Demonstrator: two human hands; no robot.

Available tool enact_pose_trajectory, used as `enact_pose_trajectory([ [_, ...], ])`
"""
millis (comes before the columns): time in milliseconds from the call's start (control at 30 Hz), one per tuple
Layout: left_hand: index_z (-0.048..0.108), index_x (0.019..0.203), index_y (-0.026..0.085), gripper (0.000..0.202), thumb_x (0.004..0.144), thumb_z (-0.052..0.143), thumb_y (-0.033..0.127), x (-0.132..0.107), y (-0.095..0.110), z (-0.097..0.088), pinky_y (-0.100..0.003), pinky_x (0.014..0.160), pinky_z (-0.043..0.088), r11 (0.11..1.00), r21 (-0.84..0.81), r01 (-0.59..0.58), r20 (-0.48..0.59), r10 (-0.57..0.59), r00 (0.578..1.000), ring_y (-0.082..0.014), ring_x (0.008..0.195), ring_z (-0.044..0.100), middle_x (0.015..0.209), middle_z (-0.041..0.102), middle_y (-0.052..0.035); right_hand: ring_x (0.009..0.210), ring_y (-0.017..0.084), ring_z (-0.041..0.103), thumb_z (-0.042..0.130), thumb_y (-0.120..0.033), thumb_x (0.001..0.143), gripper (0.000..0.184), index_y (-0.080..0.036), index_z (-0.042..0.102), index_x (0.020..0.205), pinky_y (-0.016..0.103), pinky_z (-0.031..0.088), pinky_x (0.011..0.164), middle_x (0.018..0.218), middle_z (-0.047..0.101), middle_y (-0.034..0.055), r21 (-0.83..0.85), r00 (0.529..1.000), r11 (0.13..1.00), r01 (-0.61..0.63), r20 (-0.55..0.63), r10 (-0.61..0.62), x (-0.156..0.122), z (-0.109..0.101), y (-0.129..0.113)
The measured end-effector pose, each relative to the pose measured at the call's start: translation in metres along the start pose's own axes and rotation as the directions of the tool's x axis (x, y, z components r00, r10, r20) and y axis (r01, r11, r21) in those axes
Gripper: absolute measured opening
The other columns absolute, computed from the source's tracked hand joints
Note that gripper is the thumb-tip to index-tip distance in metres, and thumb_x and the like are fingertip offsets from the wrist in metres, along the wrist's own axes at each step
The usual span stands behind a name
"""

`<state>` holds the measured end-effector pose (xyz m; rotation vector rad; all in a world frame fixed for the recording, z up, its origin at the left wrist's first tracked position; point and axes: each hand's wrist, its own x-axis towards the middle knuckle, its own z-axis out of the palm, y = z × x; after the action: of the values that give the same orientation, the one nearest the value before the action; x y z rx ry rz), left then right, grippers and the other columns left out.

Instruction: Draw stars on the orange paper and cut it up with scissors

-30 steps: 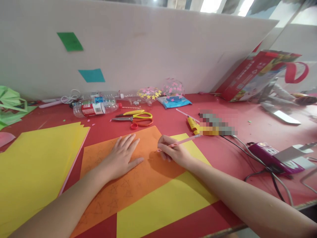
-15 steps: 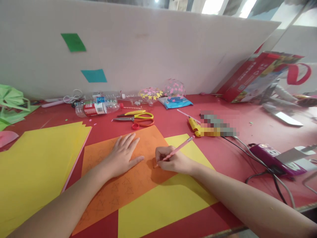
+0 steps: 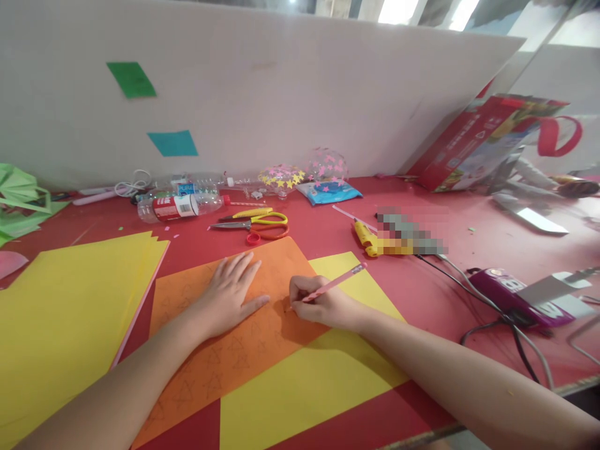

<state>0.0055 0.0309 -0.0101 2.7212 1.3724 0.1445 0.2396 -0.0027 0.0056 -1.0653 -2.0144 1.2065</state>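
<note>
A: What is held in the right hand (image 3: 321, 305)?
B: A pink pencil (image 3: 334, 285) is gripped in its closed fingers. The tip is set on the orange sheet (image 3: 234, 359), close to that sheet's right edge, and the eraser end is tilted up toward the far right.
A: And the left hand (image 3: 229, 299)?
B: It is laid flat and open on the orange sheet, fingers pointed far, just left of the right hand. Nothing is grasped by it.
A: How is the orange sheet placed?
B: It is spread on the red table (image 3: 422, 281), near the middle, and faint drawn outlines are seen across it. Its right part is laid over a yellow sheet (image 3: 309, 381).
A: What is found around it?
B: A yellow stack (image 3: 70, 300) is laid to the left, apart from it. Scissors (image 3: 255, 223) are set just beyond its far edge, and a bottle (image 3: 180, 206) is laid on its side farther left. A glue gun (image 3: 365, 237) is seen far right of the pencil. A red box (image 3: 469, 140) is leaned against the white board (image 3: 281, 94) at the far right.
</note>
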Motion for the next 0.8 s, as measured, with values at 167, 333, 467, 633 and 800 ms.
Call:
enact_pose_trajectory([
  [167, 0.038, 0.145, 0.013, 0.08, 0.092, 0.021, 0.07, 0.0, -0.0024, 0.0028, -0.053, 0.113, 0.016, 1.0, -0.003, -0.02, -0.038, 0.02, 0.999, -0.0334, 0.143, 0.019, 0.155, 0.028, -0.0176, 0.053, 0.008, 0.038, 0.052, -0.01, 0.072, 0.013, -0.019, 0.044, 0.067, 0.02, 0.028, 0.047, 0.061, 0.048, -0.005, -0.038, 0.999, 0.999, 0.011, -0.03, -0.012, 0.0003, 0.0013, 0.0013],
  [333, 0.036, 0.145, 0.008, 0.083, 0.093, 0.018, 0.07, 0.0003, -0.0012, 0.0013, -0.053, 0.113, 0.015, 1.0, 0.008, -0.009, -0.002, 0.009, 1.0, -0.0337, 0.143, 0.018, 0.155, 0.025, -0.0203, 0.053, 0.008, 0.038, 0.051, -0.011, 0.071, 0.012, -0.019, 0.043, 0.067, 0.02, 0.028, 0.048, 0.061, 0.047, -0.0052, -0.06, 0.999, 0.998, 0.018, -0.04, -0.021, 0.0015, 0.0016, 0.001],
  [467, 0.038, 0.145, 0.011, 0.08, 0.093, 0.02, 0.07, 0.0001, -0.0016, 0.0026, -0.052, 0.113, 0.016, 1.0, 0.008, -0.019, -0.037, 0.02, 0.999, -0.0325, 0.143, 0.02, 0.154, 0.028, -0.018, 0.052, 0.008, 0.034, 0.049, -0.01, 0.068, 0.014, -0.02, 0.039, 0.065, 0.021, 0.025, 0.047, 0.058, 0.042, -0.0063, -0.086, 0.999, 0.996, 0.008, -0.032, -0.011, 0.0017, 0.0009, -0.0014],
  [633, 0.037, 0.145, 0.013, 0.079, 0.092, 0.022, 0.07, -0.0007, -0.0024, 0.0029, -0.051, 0.113, 0.016, 1.0, 0.004, -0.02, -0.043, 0.02, 0.999, -0.0321, 0.143, 0.02, 0.154, 0.029, -0.0169, 0.051, 0.009, 0.03, 0.046, -0.013, 0.065, 0.013, -0.021, 0.036, 0.061, 0.023, 0.022, 0.047, 0.055, 0.037, -0.0066, -0.071, 1.0, 0.997, 0.003, -0.011, -0.004, 0.0018, -0.0015, -0.0035],
  [800, 0.037, 0.145, 0.009, 0.082, 0.092, 0.02, 0.07, -0.0006, -0.0005, -0.0004, -0.052, 0.113, 0.014, 1.0, -0.007, -0.009, -0.015, 0.008, 1.0, -0.0329, 0.143, 0.017, 0.155, 0.026, -0.0191, 0.051, 0.01, 0.03, 0.042, -0.015, 0.063, 0.011, -0.021, 0.034, 0.059, 0.024, 0.023, 0.048, 0.055, 0.035, -0.0062, -0.06, 1.0, 0.998, 0.008, -0.014, -0.009, 0.0023, -0.0026, -0.0038],
])
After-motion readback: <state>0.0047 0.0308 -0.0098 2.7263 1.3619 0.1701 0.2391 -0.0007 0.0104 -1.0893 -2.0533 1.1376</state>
